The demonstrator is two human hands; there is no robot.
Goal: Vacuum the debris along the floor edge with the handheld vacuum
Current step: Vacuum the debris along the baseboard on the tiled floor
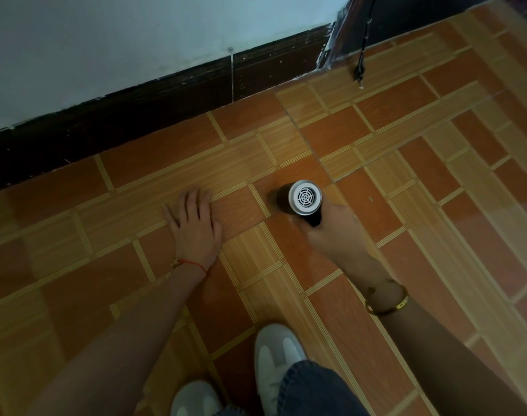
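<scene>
At frame centre the right hand [331,232] has its fingers wrapped around the handheld vacuum [301,199], nose down on the tiled floor [436,175], while the left hand [196,226] lies flat, fingers spread, below the dark baseboard [136,115].

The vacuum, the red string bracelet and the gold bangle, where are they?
vacuum [304,196]: head view, on its round grille end.
red string bracelet [193,263]: head view, on the left wrist.
gold bangle [388,307]: head view, on the right wrist.

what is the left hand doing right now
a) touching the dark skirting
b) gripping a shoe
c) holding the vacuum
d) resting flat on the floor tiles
d: the left hand lies palm down with fingers spread on the floor tiles, short of the dark skirting, while the right hand holds the handheld vacuum.
</scene>
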